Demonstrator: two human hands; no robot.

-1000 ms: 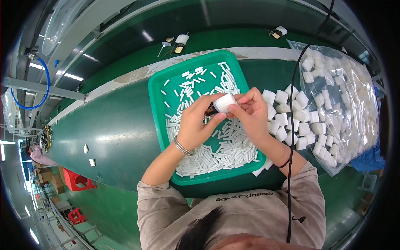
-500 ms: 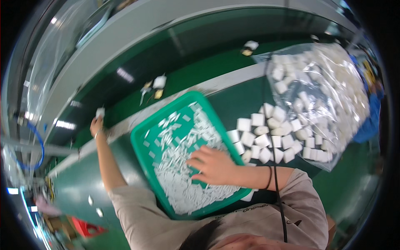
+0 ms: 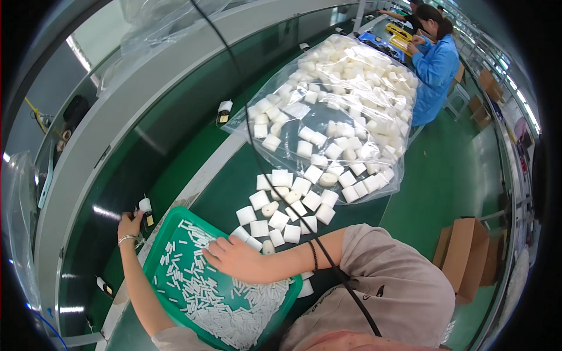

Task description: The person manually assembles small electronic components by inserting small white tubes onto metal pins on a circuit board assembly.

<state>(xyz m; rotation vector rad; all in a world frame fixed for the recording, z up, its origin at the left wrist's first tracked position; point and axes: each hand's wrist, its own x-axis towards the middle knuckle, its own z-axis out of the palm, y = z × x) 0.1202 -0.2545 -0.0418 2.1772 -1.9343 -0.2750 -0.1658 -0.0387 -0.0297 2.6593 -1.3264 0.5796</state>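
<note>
My left hand [image 3: 130, 224] reaches out over the green belt. Its thumb and fingers are closed at the edge of a small part with a white block on top and a dark and yellow body [image 3: 146, 209]. My right hand [image 3: 237, 260] is over a green plastic tray [image 3: 162, 237], fingers bent downward and slightly apart, with nothing visible in them. Many short white sticks [image 3: 234, 319] lie loose in that tray, thickest at its near end. The right fingertips are close to the sticks; whether they touch any is hard to see.
Beyond the tray lie loose white foam-like blocks [image 3: 279, 220], beside a large clear bag [image 3: 374, 88] full of them. Similar small parts [image 3: 223, 111] sit along the belt. A dark cable [image 3: 252, 134] crosses the view. At right are a person in blue [image 3: 436, 76] and cardboard boxes [image 3: 468, 251].
The view has turned toward the right, bringing the co-workers and boxes in. My left hand has come to a part on the belt. My right hand stays over the tray, its fingers more bent.
</note>
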